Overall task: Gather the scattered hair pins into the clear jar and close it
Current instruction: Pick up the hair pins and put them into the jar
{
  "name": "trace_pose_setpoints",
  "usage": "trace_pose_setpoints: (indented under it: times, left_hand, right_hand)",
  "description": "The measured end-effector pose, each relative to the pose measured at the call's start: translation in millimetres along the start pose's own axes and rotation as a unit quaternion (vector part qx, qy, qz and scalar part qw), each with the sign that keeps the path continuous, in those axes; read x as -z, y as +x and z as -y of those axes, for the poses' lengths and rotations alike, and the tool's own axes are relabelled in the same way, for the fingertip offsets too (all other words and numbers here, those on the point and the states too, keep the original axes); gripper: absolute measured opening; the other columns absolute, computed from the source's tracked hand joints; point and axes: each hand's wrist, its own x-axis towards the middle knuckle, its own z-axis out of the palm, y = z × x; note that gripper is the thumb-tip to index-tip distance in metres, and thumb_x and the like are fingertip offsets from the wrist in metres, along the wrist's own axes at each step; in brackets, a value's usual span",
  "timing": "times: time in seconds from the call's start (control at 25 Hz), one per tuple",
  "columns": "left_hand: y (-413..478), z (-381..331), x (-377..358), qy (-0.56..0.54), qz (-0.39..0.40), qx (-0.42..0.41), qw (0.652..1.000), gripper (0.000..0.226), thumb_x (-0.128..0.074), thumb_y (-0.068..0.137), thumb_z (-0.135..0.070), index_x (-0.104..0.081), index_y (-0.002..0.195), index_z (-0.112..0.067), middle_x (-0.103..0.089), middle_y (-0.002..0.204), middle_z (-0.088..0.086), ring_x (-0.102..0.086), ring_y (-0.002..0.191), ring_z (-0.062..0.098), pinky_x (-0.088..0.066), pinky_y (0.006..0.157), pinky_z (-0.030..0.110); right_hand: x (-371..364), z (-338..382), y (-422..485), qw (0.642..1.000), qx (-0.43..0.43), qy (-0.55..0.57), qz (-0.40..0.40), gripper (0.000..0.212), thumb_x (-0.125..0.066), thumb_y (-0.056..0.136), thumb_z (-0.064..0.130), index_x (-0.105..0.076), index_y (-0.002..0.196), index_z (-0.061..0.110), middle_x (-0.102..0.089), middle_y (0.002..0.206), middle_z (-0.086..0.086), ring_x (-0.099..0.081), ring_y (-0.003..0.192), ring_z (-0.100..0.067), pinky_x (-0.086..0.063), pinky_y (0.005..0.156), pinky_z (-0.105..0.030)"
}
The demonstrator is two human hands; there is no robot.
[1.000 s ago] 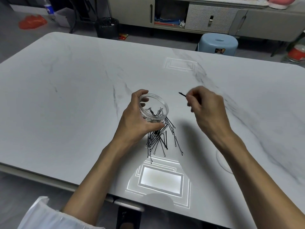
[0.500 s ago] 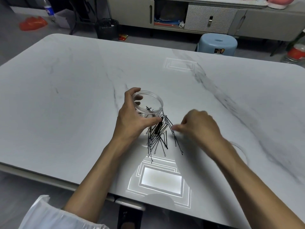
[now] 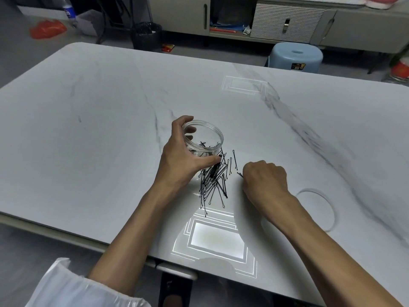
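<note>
A clear round jar (image 3: 209, 135) stands open on the white marble table (image 3: 99, 129), with a few black hair pins inside. My left hand (image 3: 184, 158) grips the jar, thumb on its near side and fingers round its left and far side. A pile of black hair pins (image 3: 213, 182) lies on the table just in front of the jar. My right hand (image 3: 264, 180) is curled to the right of the pile, and a black pin tip (image 3: 239, 174) sticks out of its fingers. The clear lid (image 3: 318, 209) lies flat on the table at the right.
Bright rectangular light reflections lie on the table near its front edge (image 3: 214, 238) and further back (image 3: 243, 86). Beyond the table stand a light blue stool (image 3: 295, 58), a black bin (image 3: 146, 35) and a low cabinet (image 3: 287, 21).
My right hand came down from above the jar, where it held one pin, to the table right of the pile. It now pinches another pin. The left hand stayed on the jar.
</note>
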Motion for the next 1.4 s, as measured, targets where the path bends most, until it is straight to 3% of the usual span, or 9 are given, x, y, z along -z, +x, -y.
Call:
trace_pose_setpoints:
  times: [0.16, 0.28, 0.48, 0.6, 0.8, 1.0, 1.2, 1.32, 1.4]
  left_hand:
    - [0, 1, -1, 0.009, 0.012, -0.008, 1.000, 0.098, -0.093, 0.052, -0.037, -0.036, 0.132, -0.041, -0.057, 0.121, -0.014, -0.054, 0.112, -0.004, -0.039, 0.079, 0.004]
    - [-2, 0, -3, 0.016, 0.037, -0.018, 0.999, 0.099, -0.091, 0.049, -0.039, -0.035, 0.131, -0.043, -0.056, 0.120, -0.019, -0.052, 0.113, -0.006, -0.040, 0.082, 0.006]
    - [-5, -3, -6, 0.040, 0.076, -0.036, 0.996, 0.100, -0.088, 0.046, -0.042, -0.036, 0.131, -0.045, -0.058, 0.122, -0.015, -0.055, 0.113, 0.000, -0.044, 0.089, 0.017]
    - [-3, 0, 0, 0.029, 0.038, -0.024, 0.999, 0.099, -0.090, 0.047, -0.041, -0.036, 0.130, -0.045, -0.057, 0.121, -0.016, -0.053, 0.113, -0.002, -0.041, 0.086, 0.012]
    - [0, 5, 10, 0.012, -0.037, 0.004, 0.999, 0.097, -0.091, 0.050, -0.039, -0.035, 0.130, -0.044, -0.058, 0.121, -0.014, -0.054, 0.112, 0.001, -0.036, 0.080, 0.004]
    - [3, 8, 13, 0.001, -0.044, 0.011, 0.999, 0.098, -0.092, 0.050, -0.038, -0.036, 0.131, -0.041, -0.058, 0.122, -0.012, -0.055, 0.112, 0.006, -0.039, 0.082, 0.010]
    - [2, 7, 11, 0.003, -0.041, 0.004, 0.999, 0.099, -0.091, 0.051, -0.037, -0.036, 0.133, -0.039, -0.058, 0.123, -0.009, -0.056, 0.112, 0.009, -0.042, 0.085, 0.015]
    - [2, 8, 11, 0.003, -0.038, 0.004, 0.999, 0.099, -0.092, 0.053, -0.035, -0.036, 0.134, -0.038, -0.057, 0.123, -0.009, -0.055, 0.111, 0.008, -0.041, 0.085, 0.014]
    - [2, 8, 11, 0.007, -0.034, 0.003, 0.999, 0.098, -0.093, 0.053, -0.035, -0.036, 0.133, -0.038, -0.057, 0.122, -0.010, -0.055, 0.110, 0.008, -0.040, 0.083, 0.012]
  right_hand:
    - [14, -15, 9, 0.990, -0.028, 0.118, -0.078, 0.007, -0.053, 0.085, 0.008, -0.056, 0.086, 0.003, -0.062, 0.087, -0.016, -0.060, 0.085, -0.040, -0.036, 0.061, -0.030]
    - [34, -29, 18, 0.922, -0.016, 0.321, -0.217, 0.011, -0.055, 0.086, 0.011, -0.066, 0.088, 0.011, -0.069, 0.079, -0.008, -0.064, 0.075, -0.029, -0.051, 0.068, -0.035]
    - [43, -3, 18, 0.871, 0.157, 0.415, -0.211, 0.008, -0.073, 0.083, 0.015, -0.076, 0.089, 0.019, -0.071, 0.077, 0.011, -0.058, 0.067, 0.010, -0.040, 0.066, -0.004]
    - [35, -8, 27, 0.840, 0.078, 0.481, -0.240, 0.006, -0.072, 0.083, 0.016, -0.076, 0.085, 0.020, -0.072, 0.078, 0.013, -0.064, 0.073, 0.003, -0.044, 0.070, -0.009]
    - [-6, -11, 35, 0.943, -0.129, 0.293, -0.092, 0.034, -0.072, 0.077, 0.040, -0.066, 0.070, 0.007, -0.065, 0.073, -0.012, -0.060, 0.073, -0.035, -0.045, 0.061, -0.032]
    - [-12, 6, 39, 0.952, -0.132, 0.263, -0.088, 0.032, -0.074, 0.078, 0.039, -0.064, 0.075, 0.008, -0.060, 0.076, -0.012, -0.051, 0.070, -0.034, -0.038, 0.059, -0.031]
    - [-11, 9, 32, 0.969, -0.102, 0.200, -0.102, 0.004, -0.055, 0.082, 0.006, -0.059, 0.083, 0.005, -0.051, 0.077, -0.009, -0.043, 0.069, -0.032, -0.036, 0.060, -0.033]
    - [-7, 8, 27, 0.990, -0.077, 0.087, -0.084, 0.028, -0.051, 0.079, -0.004, -0.032, 0.064, 0.010, -0.042, 0.072, -0.006, -0.037, 0.067, -0.028, -0.021, 0.051, -0.028]
    - [-6, 8, 25, 0.996, -0.044, 0.043, -0.059, 0.031, -0.050, 0.077, -0.007, -0.028, 0.063, 0.010, -0.051, 0.083, -0.009, -0.041, 0.072, -0.028, -0.023, 0.055, -0.027]
